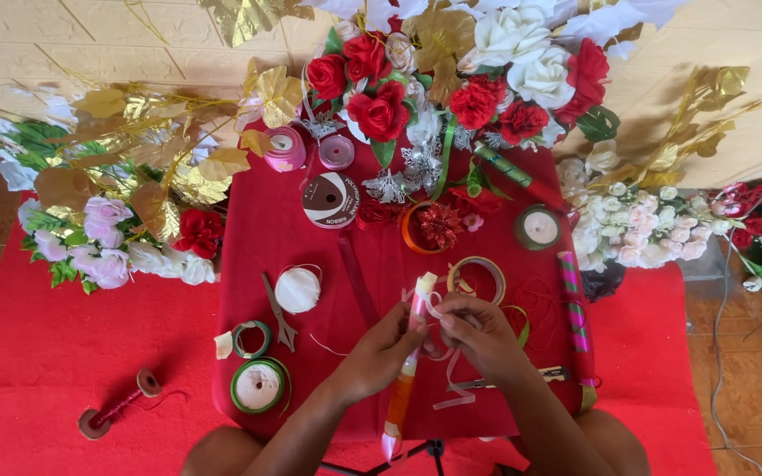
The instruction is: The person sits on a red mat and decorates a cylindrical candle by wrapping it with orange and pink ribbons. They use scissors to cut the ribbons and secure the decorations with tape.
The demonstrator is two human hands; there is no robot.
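My left hand (379, 353) grips a long stick (405, 375) wrapped in pink, white and orange bands, held nearly upright over the red-covered table (257, 229). My right hand (478, 330) pinches a thin translucent ribbon (451, 388) against the upper part of the stick; the ribbon's loose end curls down below my hands. Both hands meet near the table's front middle.
Ribbon spools (258, 385) and scissors (280, 315) lie at the left of the table, a second wrapped stick (575, 313) at the right. Tape rolls (476, 278) and a large artificial flower arrangement (451, 79) stand behind. A thread spool (116, 407) lies on the red floor cloth.
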